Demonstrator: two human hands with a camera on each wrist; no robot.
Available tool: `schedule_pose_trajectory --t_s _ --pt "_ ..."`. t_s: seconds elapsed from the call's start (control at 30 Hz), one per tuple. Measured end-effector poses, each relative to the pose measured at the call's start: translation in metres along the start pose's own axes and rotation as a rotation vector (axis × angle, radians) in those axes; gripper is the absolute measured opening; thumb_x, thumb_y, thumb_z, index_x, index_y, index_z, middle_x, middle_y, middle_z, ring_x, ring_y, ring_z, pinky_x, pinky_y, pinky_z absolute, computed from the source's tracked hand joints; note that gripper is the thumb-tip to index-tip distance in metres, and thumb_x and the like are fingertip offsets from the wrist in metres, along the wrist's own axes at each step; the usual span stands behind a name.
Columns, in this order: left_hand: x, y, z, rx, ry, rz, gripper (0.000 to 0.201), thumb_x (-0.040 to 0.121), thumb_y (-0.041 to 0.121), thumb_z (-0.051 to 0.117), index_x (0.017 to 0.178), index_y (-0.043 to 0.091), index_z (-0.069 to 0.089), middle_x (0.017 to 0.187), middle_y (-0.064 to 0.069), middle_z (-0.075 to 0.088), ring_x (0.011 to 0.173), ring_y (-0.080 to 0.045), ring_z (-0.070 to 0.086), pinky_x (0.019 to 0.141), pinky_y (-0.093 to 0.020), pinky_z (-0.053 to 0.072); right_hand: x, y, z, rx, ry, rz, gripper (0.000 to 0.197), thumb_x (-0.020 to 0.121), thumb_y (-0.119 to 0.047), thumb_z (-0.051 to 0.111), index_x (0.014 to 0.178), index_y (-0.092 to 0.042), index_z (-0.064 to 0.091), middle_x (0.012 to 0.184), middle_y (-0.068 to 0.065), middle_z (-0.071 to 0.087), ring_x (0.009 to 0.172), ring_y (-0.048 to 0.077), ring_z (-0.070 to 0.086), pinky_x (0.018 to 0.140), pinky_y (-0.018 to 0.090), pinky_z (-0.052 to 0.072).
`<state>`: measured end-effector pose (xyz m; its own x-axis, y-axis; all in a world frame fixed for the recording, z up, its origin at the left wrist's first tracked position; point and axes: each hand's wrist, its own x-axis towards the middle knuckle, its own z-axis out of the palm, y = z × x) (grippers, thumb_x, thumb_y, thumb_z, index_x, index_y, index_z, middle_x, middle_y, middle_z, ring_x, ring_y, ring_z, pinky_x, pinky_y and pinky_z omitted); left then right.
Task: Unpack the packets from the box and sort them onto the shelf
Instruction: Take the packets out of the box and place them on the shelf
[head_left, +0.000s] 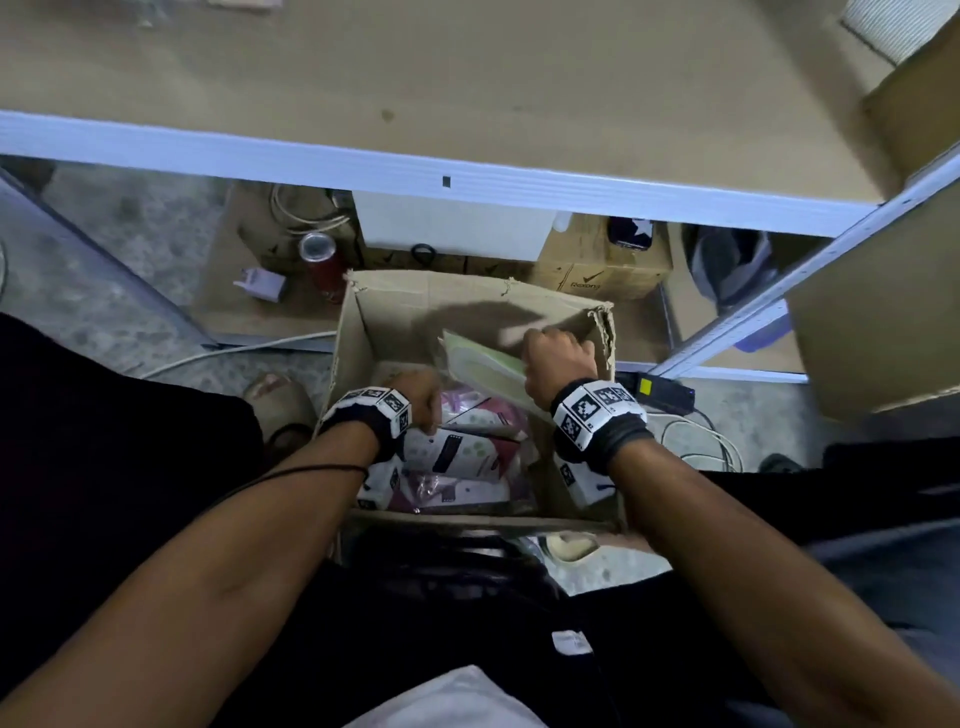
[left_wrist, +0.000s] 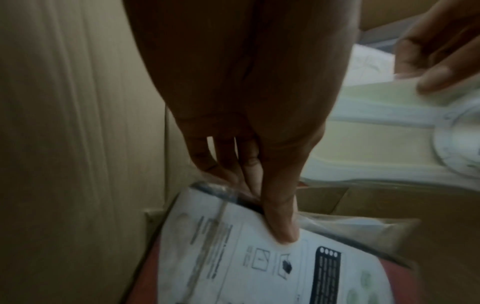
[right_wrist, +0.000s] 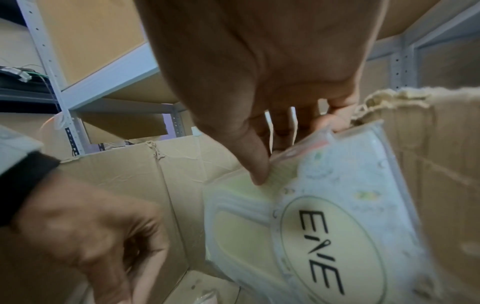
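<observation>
In the open brown cardboard box (head_left: 395, 306) the left hand (head_left: 415, 395) pinches a white printed plastic packet (left_wrist: 246, 263), the right hand (head_left: 558, 364) clamps a pale green packet (head_left: 485, 364), several packets remain, and the beige shelf (head_left: 467, 93) beyond looks bare.

Head view looking down, wrist views close, all sharing the box (head_left: 395, 312).
</observation>
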<state>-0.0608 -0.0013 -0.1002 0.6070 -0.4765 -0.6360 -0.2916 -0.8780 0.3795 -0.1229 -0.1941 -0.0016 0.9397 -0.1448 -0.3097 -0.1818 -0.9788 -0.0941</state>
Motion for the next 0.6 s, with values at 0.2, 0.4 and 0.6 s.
schedule_pose_trajectory --t_s 0.2,0.4,0.6 --pt "-0.042 0.029 -0.039 0.113 0.086 0.11 0.01 0.071 0.007 0.08 0.074 0.017 0.082 0.083 0.003 0.078 0.085 -0.017 0.072 0.084 -0.029 0.056 -0.004 -0.008 -0.033 -0.111 0.059 -0.078 0.026 0.085 -0.006 0.058 0.11 -0.014 0.059 0.117 0.012 0.06 0.115 0.033 0.054 0.103 0.054 0.038" --pt "-0.096 0.055 -0.095 0.123 0.23 0.149 0.015 0.069 0.007 0.077 0.065 0.022 0.079 0.073 0.005 0.076 0.071 -0.012 0.066 0.071 -0.021 0.049 -0.017 -0.013 -0.094 -0.146 0.17 -0.131 0.027 0.085 -0.002 0.051 0.104 -0.017 0.064 0.107 0.007 0.063 0.108 0.031 0.058 0.101 0.054 0.035" --pt "-0.15 0.088 -0.166 0.113 0.325 0.26 0.026 0.074 -0.001 0.067 0.069 0.023 0.076 0.08 -0.001 0.077 0.082 -0.02 0.071 0.079 -0.036 0.058 -0.038 -0.009 -0.155 -0.156 0.276 -0.144 0.03 0.084 -0.004 0.051 0.105 -0.02 0.066 0.117 0.007 0.062 0.117 0.031 0.052 0.102 0.049 0.034"
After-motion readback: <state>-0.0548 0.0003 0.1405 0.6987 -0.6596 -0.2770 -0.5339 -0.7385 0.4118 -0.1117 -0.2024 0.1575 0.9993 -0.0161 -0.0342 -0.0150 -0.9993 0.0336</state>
